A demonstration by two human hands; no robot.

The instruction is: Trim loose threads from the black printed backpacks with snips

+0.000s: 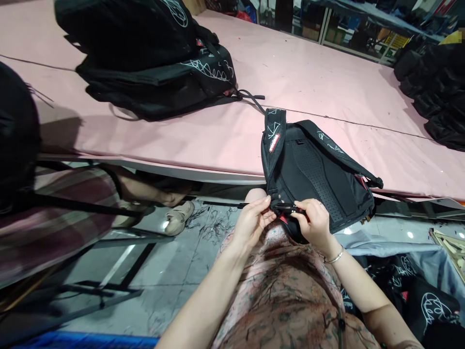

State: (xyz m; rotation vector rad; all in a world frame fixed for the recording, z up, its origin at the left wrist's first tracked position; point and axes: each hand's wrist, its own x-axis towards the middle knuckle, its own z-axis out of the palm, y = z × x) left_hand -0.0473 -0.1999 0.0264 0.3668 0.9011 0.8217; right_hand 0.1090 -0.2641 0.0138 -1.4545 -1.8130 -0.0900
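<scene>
A black backpack [319, 169] with white line markings hangs over the front edge of the pink table [218, 131], its padded back panel facing up. My left hand [252, 220] pinches the backpack's lower edge at a strap or zipper. My right hand [314, 220], a bracelet on its wrist, is closed on the same lower edge just to the right. Something red shows beneath the fingers. Both hands are over my lap.
A pile of black backpacks [152, 58] lies at the table's back left. More black bags [432, 97] are stacked at the right. Another person's leg and shoe [178, 215] show under the table on the left. Black bags [410, 295] lie on the floor by my right side.
</scene>
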